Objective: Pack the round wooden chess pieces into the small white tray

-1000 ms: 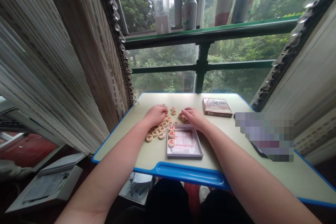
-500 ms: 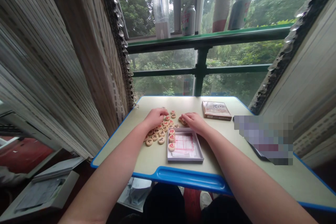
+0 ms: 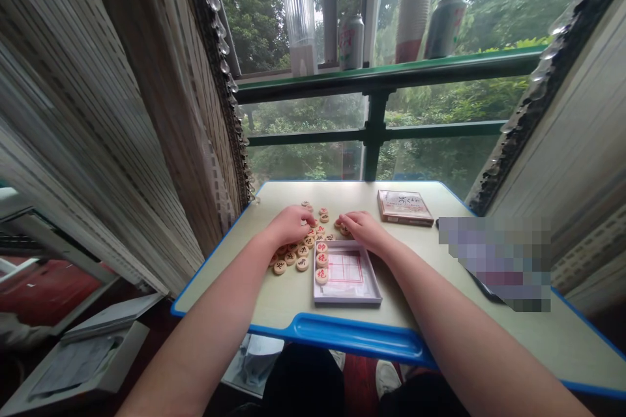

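A: Left hand (image 3: 293,223), state?

B: Fingers curled, tips down among the pieces (image 3: 302,264) at the far side of the cluster. Could not tell whether one was gripped.

A: Right hand (image 3: 359,227)?

B: Palm down, just beyond the tray (image 3: 372,283), fingertips at a couple of loose pieces. Grip could not be told either.

A: Location of the pieces?

B: Most lay clustered on the table (image 3: 352,195), left of the tray, partly hidden by the left hand and forearm. Two lay close together between the hands. Three, marked in red, formed a column along the tray's left wall, beside a sheet (image 3: 345,268) with a red grid.

A: Further right?

B: A flat box (image 3: 405,207) lay beyond the right hand. Nearer the right edge, a pixelated item (image 3: 493,264), not identifiable.
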The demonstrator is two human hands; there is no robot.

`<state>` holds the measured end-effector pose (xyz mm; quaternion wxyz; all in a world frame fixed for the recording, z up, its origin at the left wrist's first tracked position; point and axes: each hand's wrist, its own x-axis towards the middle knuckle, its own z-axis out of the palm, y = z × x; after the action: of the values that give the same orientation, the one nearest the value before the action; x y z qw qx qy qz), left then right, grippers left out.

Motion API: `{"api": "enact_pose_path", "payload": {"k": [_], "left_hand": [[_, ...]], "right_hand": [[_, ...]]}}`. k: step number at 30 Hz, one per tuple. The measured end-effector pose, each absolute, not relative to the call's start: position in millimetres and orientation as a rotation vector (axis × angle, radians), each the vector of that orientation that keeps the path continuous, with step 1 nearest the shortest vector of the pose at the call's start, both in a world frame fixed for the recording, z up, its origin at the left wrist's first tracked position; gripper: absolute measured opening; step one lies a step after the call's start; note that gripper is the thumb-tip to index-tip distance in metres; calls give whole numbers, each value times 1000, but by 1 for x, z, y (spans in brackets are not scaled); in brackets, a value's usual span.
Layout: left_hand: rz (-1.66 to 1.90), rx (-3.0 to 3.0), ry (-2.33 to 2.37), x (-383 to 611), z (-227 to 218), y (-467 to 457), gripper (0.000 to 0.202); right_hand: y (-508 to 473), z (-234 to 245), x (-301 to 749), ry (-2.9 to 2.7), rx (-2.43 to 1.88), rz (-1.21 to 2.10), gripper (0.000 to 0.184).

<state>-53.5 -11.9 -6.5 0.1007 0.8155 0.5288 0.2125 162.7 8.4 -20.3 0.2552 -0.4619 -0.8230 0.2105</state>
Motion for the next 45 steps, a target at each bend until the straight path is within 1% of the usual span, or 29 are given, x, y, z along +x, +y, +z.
{"api": "enact_pose_path", "payload": {"k": [5,10,13,16,19,23,27,31,35,40,42,45], "left_hand": [[561,2380,1522,-54,-6,-13,22],[570,2313,1598,-53,-8,-11,22],[686,2215,1780,-53,-10,-8,24],[883,2030,1985,-58,-7,-5,26],[958,1891,2049,-66,-4,-1,26],[804,1852,2059,-68,-8,1,22],[732,1754,2083,-61,-17,2,27],[778,1595,1964,-58,-17,2,31],[847,1411,1828,-59,-4,-1,31],[859,1475,1841,-61,7,-8,28],[794,1551,1864,-64,8,-11,31],[507,1726,1735,-69,9,-16,44]], "right_hand": [[9,-23,164,-2248,-1256,548,47],[7,-21,164,-2217,-1259,553,49],[5,-19,164,-2175,-1247,613,51],[5,-19,163,-2149,-1233,672,53],[5,-20,162,-2161,-1219,691,55],[5,-21,163,-2172,-1247,709,58],[4,-21,163,-2145,-1236,772,62],[5,-22,162,-2156,-1220,736,61],[5,-22,162,-2167,-1226,738,61],[4,-21,162,-2171,-1214,748,60],[4,-21,162,-2170,-1217,764,60],[4,-21,161,-2165,-1220,770,59]]}}
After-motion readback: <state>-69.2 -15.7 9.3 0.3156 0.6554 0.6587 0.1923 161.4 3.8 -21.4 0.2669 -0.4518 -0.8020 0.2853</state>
